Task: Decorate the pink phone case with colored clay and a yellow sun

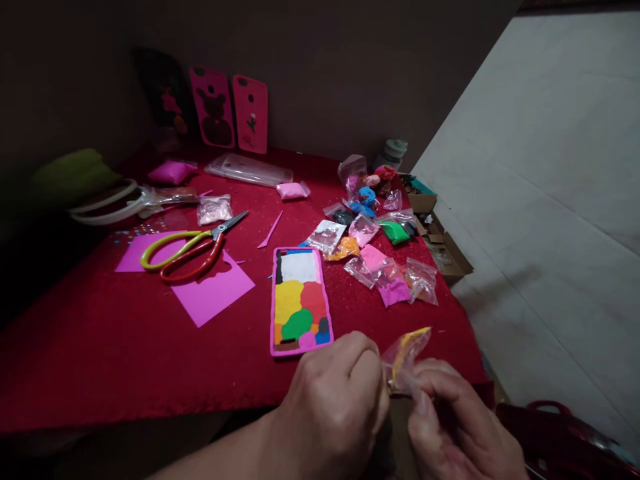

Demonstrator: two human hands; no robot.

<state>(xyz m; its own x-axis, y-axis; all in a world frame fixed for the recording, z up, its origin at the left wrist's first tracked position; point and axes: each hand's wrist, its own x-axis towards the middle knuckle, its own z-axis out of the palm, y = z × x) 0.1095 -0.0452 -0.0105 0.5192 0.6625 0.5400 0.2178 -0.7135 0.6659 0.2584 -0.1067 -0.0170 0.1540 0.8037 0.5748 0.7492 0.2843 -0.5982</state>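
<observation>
Near the front edge of the red table, my left hand is closed in a fist against one side of a small clear plastic bag with a yellow strip along its edge. My right hand pinches the bag's other side between thumb and fingers. What lies inside my left fist is hidden. Just beyond my left hand lies a phone case with a pink rim, covered in patches of white, yellow, red, green and other colours of clay.
Scissors lie on pink sheets at left. Several small bags of coloured clay, one green, sit at right. Decorated cases lean on the back wall. Cardboard boxes stand beyond the right edge. A pink stick lies mid-table.
</observation>
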